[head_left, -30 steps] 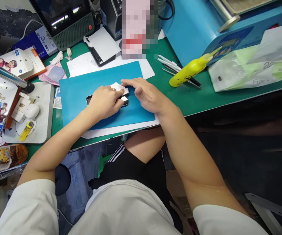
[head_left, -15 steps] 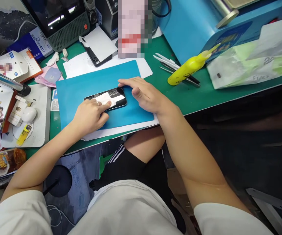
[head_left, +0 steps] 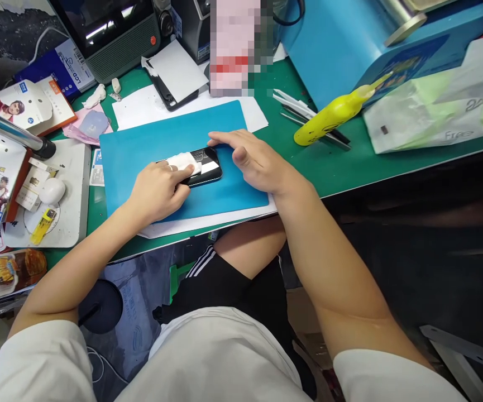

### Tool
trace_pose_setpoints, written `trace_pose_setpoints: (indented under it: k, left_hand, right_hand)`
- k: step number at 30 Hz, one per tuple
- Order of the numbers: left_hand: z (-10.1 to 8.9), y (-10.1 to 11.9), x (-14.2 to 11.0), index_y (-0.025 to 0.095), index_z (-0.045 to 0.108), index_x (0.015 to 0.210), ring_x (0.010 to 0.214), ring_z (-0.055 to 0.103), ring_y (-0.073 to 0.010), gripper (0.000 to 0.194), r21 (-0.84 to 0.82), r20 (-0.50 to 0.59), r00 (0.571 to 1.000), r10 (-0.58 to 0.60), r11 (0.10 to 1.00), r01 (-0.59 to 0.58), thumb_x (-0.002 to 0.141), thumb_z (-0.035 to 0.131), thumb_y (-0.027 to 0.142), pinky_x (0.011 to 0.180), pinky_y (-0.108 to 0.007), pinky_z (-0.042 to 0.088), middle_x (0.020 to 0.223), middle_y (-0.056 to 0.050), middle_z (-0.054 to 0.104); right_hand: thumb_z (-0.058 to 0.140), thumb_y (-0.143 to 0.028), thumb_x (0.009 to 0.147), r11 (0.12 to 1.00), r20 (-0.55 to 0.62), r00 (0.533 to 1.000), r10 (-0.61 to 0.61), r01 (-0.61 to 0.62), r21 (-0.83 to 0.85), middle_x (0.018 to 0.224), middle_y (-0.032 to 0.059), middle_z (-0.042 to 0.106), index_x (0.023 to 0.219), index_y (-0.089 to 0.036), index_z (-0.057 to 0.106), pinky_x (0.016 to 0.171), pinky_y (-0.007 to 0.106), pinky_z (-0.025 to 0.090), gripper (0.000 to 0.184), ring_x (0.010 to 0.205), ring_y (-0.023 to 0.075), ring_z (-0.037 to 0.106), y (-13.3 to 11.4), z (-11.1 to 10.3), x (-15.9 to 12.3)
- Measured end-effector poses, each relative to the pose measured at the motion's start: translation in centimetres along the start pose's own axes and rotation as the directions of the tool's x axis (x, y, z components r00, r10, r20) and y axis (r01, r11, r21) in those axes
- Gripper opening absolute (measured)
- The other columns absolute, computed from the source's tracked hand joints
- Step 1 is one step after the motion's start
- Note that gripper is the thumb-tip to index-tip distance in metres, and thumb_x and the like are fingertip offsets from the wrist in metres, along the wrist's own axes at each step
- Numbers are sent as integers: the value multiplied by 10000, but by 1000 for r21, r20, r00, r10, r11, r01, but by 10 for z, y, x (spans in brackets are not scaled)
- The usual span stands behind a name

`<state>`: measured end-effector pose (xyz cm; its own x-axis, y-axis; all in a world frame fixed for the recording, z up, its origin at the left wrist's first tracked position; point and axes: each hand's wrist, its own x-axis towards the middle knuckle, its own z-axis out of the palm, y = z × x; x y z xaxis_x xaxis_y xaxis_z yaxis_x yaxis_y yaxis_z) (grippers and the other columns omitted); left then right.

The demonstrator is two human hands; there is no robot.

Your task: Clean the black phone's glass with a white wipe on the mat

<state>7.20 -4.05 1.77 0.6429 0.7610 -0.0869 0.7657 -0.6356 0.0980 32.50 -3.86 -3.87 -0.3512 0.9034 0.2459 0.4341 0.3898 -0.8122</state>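
Note:
A black smartphone (head_left: pixel 210 174) lies glass up on a blue mat (head_left: pixel 140 134), with light reflected in its screen. My left hand (head_left: pixel 159 187) presses a crumpled white tissue (head_left: pixel 182 162) against the glass with its fingers, a ring on one of them. The hand and tissue hide the phone's left part. At the phone's far right corner is my right hand (head_left: pixel 258 162), fingers stretched and thumb apart, with nothing in it. Its index fingertip is close to the corner; whether it touches I cannot tell.
Beyond the mat lie a black phone case with a white card (head_left: pixel 178 70) and white paper. Tweezers-like tools and a yellow squeeze bottle (head_left: pixel 329 117) are at right, before a blue machine (head_left: pixel 342 39). Boxes and a grey plate with a yellow lighter (head_left: pixel 43 226) stand left.
My left fingers and the tissue have slid a little toward the phone's far edge, and the tissue is more bunched. My right hand keeps its place by the corner. The view has shifted slightly.

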Motion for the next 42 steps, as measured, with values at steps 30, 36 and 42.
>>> trace_pose_setpoints:
  k: [30, 36, 42]
  left_hand:
    - [2, 22, 52, 195, 787, 1149, 935, 720, -312, 427, -41, 12, 1000, -18, 999, 19, 992, 392, 234, 801, -420, 444, 1017, -136, 808]
    - [-5, 18, 27, 199, 780, 1177, 891, 703, -306, 447, -24, 41, 999, -2, 1000, 2, 968, 386, 226, 757, -414, 441, 957, -134, 798]
    - [0, 18, 41, 201, 788, 1153, 917, 711, -304, 434, -30, 22, 1000, -13, 999, 13, 983, 391, 237, 767, -408, 444, 980, -133, 804]
  right_hand:
    - [183, -938, 933, 1000, -22, 1000, -6, 6, -5, 1421, 108, 736, 1528, -310, 634, 1202, 603, 460, 975, 1356, 367, 627, 6, 3, 1]
    - [228, -930, 942, 1000, -19, 1000, 4, -3, 30, 1419, 102, 736, 1543, -308, 624, 1217, 616, 446, 952, 1369, 371, 616, 3, 1, 1]
    - [227, -944, 930, 1000, -10, 1000, 7, -7, 22, 1417, 94, 737, 1537, -319, 632, 1218, 640, 441, 961, 1374, 389, 612, 5, 1, 1]
